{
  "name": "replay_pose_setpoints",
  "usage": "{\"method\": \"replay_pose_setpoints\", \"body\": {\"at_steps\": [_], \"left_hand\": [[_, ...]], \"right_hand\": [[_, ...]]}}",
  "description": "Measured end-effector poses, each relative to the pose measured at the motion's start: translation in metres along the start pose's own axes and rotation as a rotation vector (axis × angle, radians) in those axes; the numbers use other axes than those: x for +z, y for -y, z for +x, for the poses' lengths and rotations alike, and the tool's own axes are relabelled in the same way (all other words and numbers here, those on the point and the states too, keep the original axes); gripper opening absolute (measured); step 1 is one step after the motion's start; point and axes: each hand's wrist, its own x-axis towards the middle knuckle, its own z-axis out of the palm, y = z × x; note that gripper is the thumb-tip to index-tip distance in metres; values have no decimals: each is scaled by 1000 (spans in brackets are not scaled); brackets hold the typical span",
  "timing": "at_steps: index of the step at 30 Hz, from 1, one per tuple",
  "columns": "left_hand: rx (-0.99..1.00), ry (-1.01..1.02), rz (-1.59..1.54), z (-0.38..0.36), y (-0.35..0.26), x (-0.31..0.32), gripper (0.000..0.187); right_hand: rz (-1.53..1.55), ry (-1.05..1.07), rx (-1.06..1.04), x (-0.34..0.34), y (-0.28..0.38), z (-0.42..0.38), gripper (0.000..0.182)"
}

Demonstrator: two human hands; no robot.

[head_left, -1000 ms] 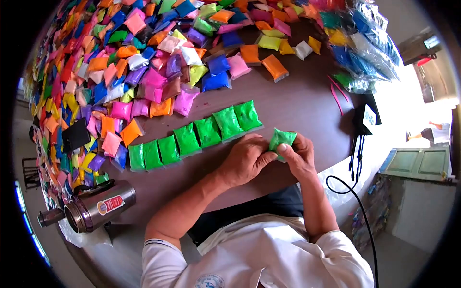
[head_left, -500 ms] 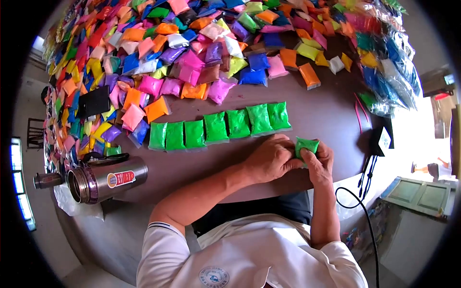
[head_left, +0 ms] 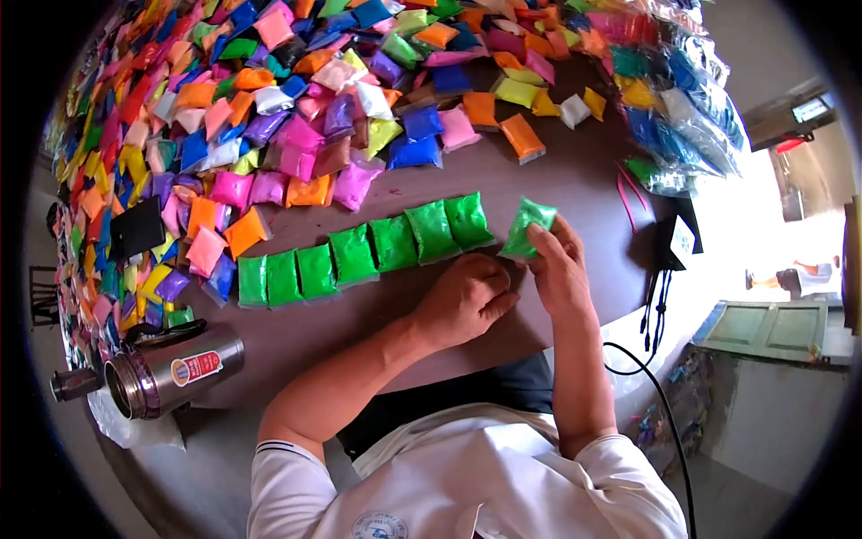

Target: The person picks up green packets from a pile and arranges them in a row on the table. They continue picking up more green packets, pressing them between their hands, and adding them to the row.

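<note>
My right hand (head_left: 558,260) pinches a green packet (head_left: 528,226) between thumb and fingers, held upright just right of the row's end. Below the row, my left hand (head_left: 469,301) rests near the table with its fingers curled closed; whether anything is inside them is hidden. Several green packets stand side by side in a slanting row (head_left: 353,255), touching or nearly touching. The packet at the row's right end (head_left: 469,220) is nearest to the held one.
A large heap of coloured packets (head_left: 296,144) covers the table's far and left side. A steel flask (head_left: 180,368) lies at the left edge. Clear bags (head_left: 691,117) are piled at the far right. A black-and-white box (head_left: 680,241) with cords sits at the right edge.
My right hand has moved up and away from my left hand, carrying the green packet toward the row's right end. My left hand no longer touches the packet. The view has shifted slightly.
</note>
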Motion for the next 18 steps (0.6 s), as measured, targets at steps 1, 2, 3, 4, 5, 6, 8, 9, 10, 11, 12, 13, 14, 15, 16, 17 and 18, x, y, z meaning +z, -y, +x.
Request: {"method": "replay_pose_setpoints", "body": {"at_steps": [1,2,3,4,5,6,8,9,10,11,12,13,14,15,16,17,18], "left_hand": [[5,3,-7,0,0,0,13],[-7,9,-8,-1,0,0,14],[-20,15,-9,-1,0,-1,15],[-18,17,-14,0,-1,-1,15],[-19,23,-10,0,-2,-2,16],[-20,29,-5,0,-2,-2,17],[-12,23,10,0,-1,-1,17],[-3,16,26,0,-1,-1,17],[-2,17,26,0,-1,-2,17],[-11,25,39,0,-3,-3,17],[-20,33,51,0,-4,-4,17],[-22,33,51,0,-3,-3,17],[-15,17,48,0,-3,-3,16],[-7,3,45,0,-3,-2,16],[-8,3,44,0,-4,-3,16],[-7,5,41,0,-4,-3,16],[-6,7,37,0,-4,-4,16]], "right_hand": [[-3,-7,-2,-1,0,3,36],[-145,-7,-56,-2,-1,7,37],[-287,-5,-108,-2,-1,10,38],[-405,-55,-155,2,5,11,32],[-407,-59,-154,-1,7,14,32],[-525,-59,-161,-5,8,18,29],[-640,-58,-168,-5,9,24,27],[-616,-65,-159,-1,8,27,28],[-591,-72,-150,1,8,29,30],[-591,-72,-150,0,8,31,30],[-734,-84,-102,-1,6,33,30],[-876,-94,-53,-2,4,35,30],[-875,-92,-50,0,-1,35,30],[-1034,-138,-206,4,-8,35,30],[-1189,-185,-366,7,-13,34,31],[-1189,-184,-366,10,-15,33,31],[-1205,-236,-395,11,-16,32,34]]}}
